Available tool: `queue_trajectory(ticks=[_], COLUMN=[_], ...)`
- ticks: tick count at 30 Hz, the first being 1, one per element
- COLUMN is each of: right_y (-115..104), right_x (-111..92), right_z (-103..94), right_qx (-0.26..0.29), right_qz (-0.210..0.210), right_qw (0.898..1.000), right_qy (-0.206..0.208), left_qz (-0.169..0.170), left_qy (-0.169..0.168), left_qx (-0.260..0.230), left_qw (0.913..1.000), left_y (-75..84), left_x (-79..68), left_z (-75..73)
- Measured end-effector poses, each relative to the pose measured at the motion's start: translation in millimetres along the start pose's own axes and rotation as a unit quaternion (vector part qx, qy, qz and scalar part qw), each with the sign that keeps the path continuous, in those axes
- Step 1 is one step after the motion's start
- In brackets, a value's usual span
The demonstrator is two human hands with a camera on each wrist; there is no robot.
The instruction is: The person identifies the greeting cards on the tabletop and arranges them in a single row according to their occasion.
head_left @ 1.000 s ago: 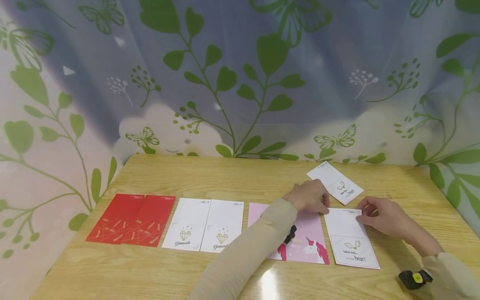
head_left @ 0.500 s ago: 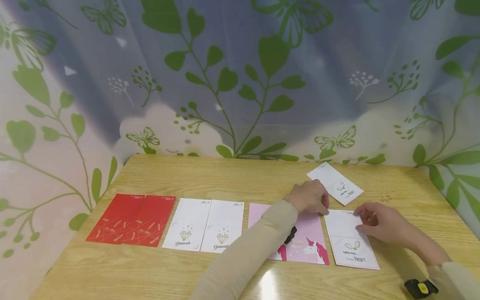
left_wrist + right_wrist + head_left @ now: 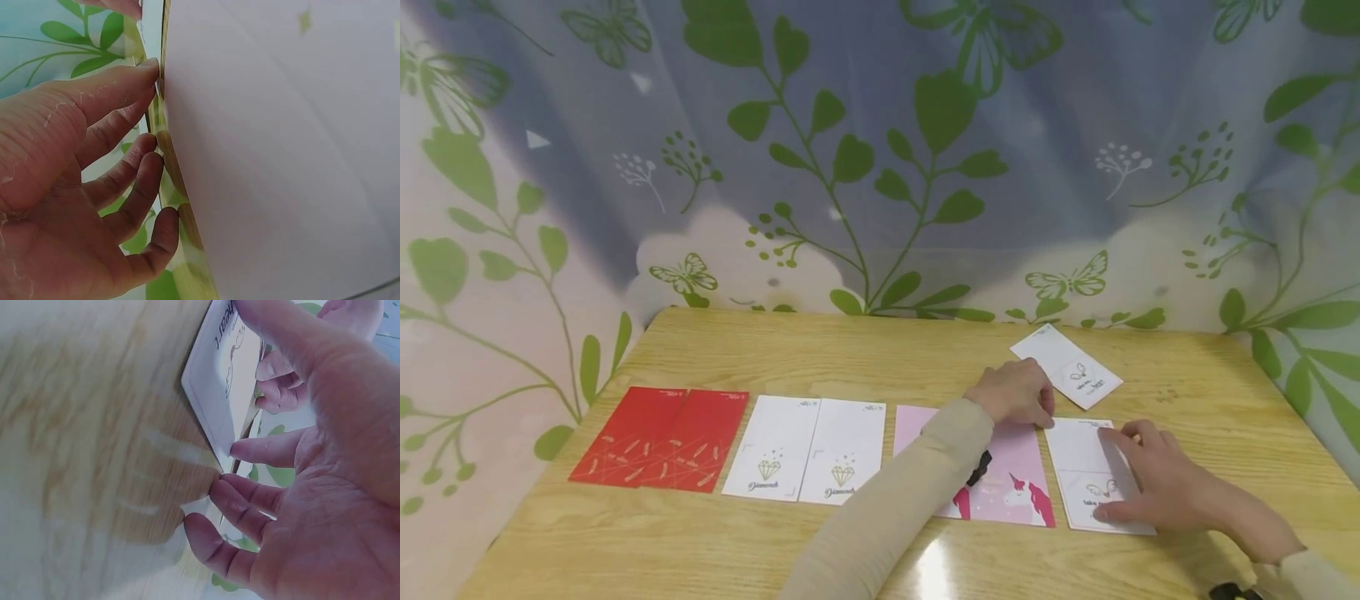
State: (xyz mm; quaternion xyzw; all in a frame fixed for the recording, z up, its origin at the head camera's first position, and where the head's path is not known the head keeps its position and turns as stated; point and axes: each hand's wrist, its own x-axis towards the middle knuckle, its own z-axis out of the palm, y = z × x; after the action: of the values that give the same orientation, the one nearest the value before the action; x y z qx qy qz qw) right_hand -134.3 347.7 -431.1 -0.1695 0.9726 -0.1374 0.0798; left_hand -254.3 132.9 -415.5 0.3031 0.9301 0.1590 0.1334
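Note:
A white card with gold wings and "heart" lettering [image 3: 1078,450] lies flat on the table at the right. My right hand [image 3: 1172,483] spreads over its right side, thumb on the lower printed half and index finger near the top right corner. In the right wrist view, the other fingers of that hand [image 3: 234,506] reach past the card's edge to the table. My left hand [image 3: 1015,393] has its fingertips down at the card's top left corner, its fingers loosely bent. Under that forearm are pink unicorn cards [image 3: 1026,467], partly hidden by the sleeve.
A matching white winged card [image 3: 1067,367] lies askew behind the hands. To the left, two white "Diamonds" cards [image 3: 848,437] and two red cards [image 3: 715,433] lie in a row. A leaf-patterned curtain [image 3: 880,167] hangs behind the wooden table [image 3: 850,350].
My right hand has opened from a bent-fingered posture at the card's upper right edge, its thumb shifting down onto the printed half. My left hand stays at the corner.

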Motion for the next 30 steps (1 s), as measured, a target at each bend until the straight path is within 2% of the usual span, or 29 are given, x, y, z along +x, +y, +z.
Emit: queue_trajectory(ticks=[5,17,30], right_y=[-4,-7,-13], right_x=[0,-3,-3], right_z=[1.0,5.5,5.7], right_qx=[-0.01,-0.017,-0.027], right_qz=[0.006,-0.003,0.012], right_qw=[1.0,1.0,0.999], right_qy=[-0.006,0.02,0.017], left_qz=[-0.003,-0.005,-0.016], left_qy=[0.0,-0.002,-0.007], left_qx=[0.002,-0.003,-0.01], left_qw=[1.0,1.0,0.9998], left_y=[0.3,0.5,3.0], left_x=[-0.2,-0.3,-0.1], left_z=[0.7,0.2,0.7])
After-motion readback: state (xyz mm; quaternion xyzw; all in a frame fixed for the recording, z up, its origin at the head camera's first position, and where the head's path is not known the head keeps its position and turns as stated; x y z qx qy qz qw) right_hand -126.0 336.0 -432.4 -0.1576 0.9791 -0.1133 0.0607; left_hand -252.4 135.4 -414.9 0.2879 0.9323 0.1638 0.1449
